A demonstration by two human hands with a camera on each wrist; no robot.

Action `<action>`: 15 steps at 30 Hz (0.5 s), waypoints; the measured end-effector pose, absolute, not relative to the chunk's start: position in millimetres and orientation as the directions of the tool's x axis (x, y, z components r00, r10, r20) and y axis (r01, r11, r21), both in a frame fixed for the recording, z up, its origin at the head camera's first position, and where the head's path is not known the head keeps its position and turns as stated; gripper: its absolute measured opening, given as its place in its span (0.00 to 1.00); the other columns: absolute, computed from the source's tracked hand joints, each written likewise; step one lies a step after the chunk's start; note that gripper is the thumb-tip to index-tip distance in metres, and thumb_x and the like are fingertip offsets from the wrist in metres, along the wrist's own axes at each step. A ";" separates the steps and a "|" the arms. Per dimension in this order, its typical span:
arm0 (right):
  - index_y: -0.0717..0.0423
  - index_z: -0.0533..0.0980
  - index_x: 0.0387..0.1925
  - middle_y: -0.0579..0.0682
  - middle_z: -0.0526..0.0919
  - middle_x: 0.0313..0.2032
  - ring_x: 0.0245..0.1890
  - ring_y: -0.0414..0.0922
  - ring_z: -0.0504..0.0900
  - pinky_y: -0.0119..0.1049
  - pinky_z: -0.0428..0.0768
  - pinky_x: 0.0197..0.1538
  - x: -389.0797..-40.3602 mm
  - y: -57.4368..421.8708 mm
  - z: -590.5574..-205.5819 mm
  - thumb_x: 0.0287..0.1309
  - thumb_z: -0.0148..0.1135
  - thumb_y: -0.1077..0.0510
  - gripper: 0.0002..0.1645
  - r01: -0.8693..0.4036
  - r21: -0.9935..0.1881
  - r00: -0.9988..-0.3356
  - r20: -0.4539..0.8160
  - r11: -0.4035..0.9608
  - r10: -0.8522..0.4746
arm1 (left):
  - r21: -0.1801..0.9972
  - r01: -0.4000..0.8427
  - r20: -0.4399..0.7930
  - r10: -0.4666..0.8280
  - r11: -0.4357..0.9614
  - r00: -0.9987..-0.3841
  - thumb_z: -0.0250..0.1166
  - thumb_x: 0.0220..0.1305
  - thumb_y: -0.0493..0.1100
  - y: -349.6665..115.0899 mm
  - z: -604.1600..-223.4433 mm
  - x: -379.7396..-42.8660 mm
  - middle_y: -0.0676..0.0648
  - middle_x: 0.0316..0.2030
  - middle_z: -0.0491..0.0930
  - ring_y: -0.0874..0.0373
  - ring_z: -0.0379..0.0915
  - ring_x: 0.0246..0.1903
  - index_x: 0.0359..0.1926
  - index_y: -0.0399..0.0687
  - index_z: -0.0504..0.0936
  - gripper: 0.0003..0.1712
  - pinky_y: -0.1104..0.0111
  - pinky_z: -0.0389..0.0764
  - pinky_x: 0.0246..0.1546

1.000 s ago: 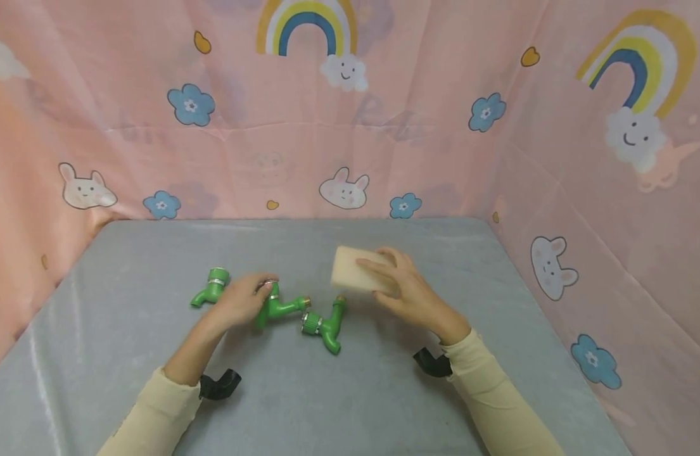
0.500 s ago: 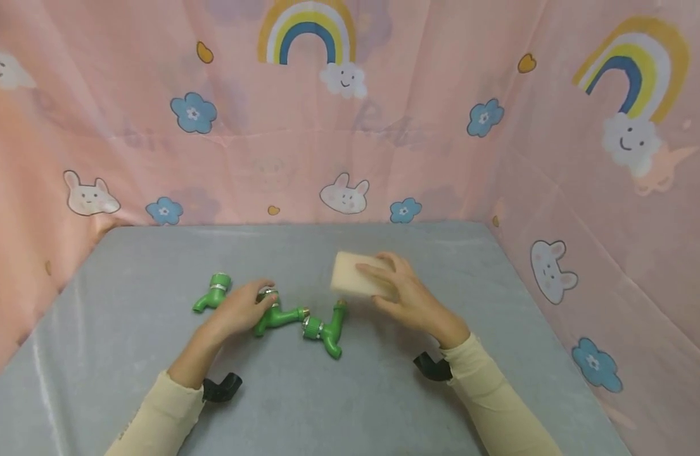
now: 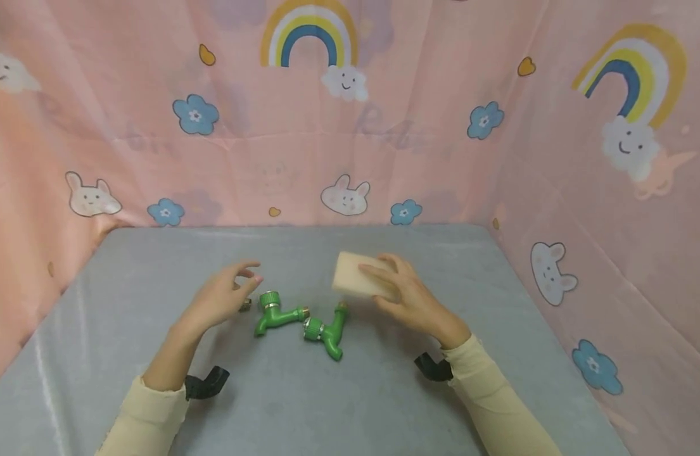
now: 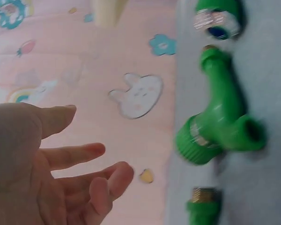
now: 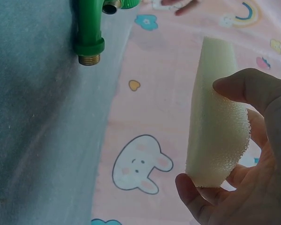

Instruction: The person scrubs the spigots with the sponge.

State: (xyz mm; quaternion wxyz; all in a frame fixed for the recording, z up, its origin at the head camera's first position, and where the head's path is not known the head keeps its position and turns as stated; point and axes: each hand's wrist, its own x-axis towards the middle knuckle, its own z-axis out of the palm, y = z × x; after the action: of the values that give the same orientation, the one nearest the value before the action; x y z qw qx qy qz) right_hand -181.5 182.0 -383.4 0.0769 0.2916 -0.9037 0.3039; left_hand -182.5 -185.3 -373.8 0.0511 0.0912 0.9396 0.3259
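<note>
My right hand holds a cream sponge above the table; in the right wrist view the thumb and fingertips squeeze the sponge from its sides. My left hand hovers with loosely bent fingers and nothing in them. Just right of it lies a green faucet with a ribbed knob and brass threaded end. A second green faucet lies further right, close to the first one's brass end. Mostly hidden behind the left hand, a third faucet shows only its brass end; its green part appears in the left wrist view.
The grey cloth-covered table runs back to a pink printed curtain, which also hangs along the right side. Black curved pieces sit at both wrists.
My left hand has let go of the middle faucet's knob and moved up and left, over the left faucet. The right hand keeps holding the sponge in nearly the same place.
</note>
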 end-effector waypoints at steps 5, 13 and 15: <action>0.46 0.72 0.69 0.62 0.65 0.68 0.64 0.61 0.66 0.59 0.76 0.59 -182.1 181.3 -383.0 0.59 0.66 0.62 0.35 -0.572 -0.512 -0.819 0.311 0.640 -0.483 | 0.592 0.107 0.009 0.126 0.799 -0.992 0.52 0.78 0.54 -208.6 -360.3 -183.6 0.32 0.66 0.72 0.37 0.76 0.56 0.74 0.43 0.64 0.32 0.51 0.81 0.42; 0.46 0.72 0.70 0.62 0.64 0.69 0.64 0.60 0.66 0.58 0.76 0.58 -181.2 182.1 -381.6 0.61 0.66 0.61 0.35 -0.563 -0.520 -0.823 0.291 0.642 -0.487 | 0.503 0.018 -0.076 0.065 0.864 -0.995 0.55 0.77 0.54 -244.4 -365.1 -192.6 0.25 0.66 0.69 0.29 0.69 0.61 0.73 0.33 0.63 0.36 0.37 0.75 0.51; 0.46 0.72 0.70 0.62 0.65 0.68 0.64 0.60 0.67 0.57 0.76 0.58 -181.5 181.4 -381.5 0.61 0.66 0.61 0.35 -0.572 -0.513 -0.818 0.294 0.640 -0.495 | 0.480 -0.009 -0.104 0.047 0.877 -0.994 0.56 0.76 0.56 -249.7 -369.5 -195.4 0.24 0.65 0.69 0.27 0.68 0.62 0.72 0.31 0.63 0.38 0.36 0.74 0.53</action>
State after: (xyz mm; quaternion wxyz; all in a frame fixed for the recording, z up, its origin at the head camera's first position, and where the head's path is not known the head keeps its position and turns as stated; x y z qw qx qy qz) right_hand -181.5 181.4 -381.5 0.0630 0.2952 -0.9033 0.3047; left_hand -195.4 -249.7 -369.5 0.0560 0.0098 0.9672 0.2475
